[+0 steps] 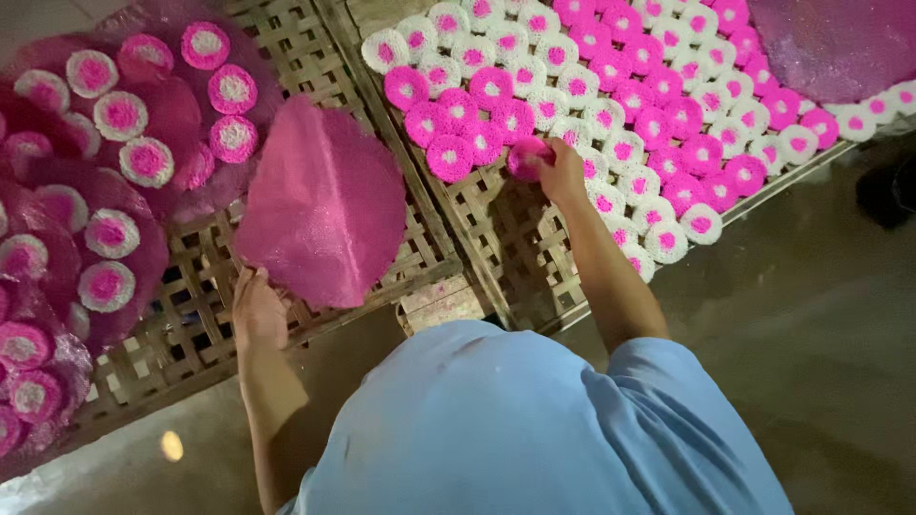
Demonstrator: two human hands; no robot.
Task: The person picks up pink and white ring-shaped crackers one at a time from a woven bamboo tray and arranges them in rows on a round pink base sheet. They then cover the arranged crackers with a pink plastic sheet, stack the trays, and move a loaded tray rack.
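Note:
My left hand (pixel 258 310) grips the lower edge of a large round pink sheet (pixel 322 200) and holds it up over the left woven bamboo tray (pixel 196 315). My right hand (pixel 561 170) is closed on a small round pink cake (pixel 524 157) at the near edge of the rows on the right woven bamboo tray (pixel 496 248). Those rows hold several pink-and-white round cakes (pixel 611 86), packed side by side.
On the left lie more pink sheets with round cakes (pixel 119 114) laid on them. Another pink sheet (pixel 835 43) rests at the top right. A dark wet floor (pixel 811 334) runs along the trays' near edge. My blue shirt fills the bottom.

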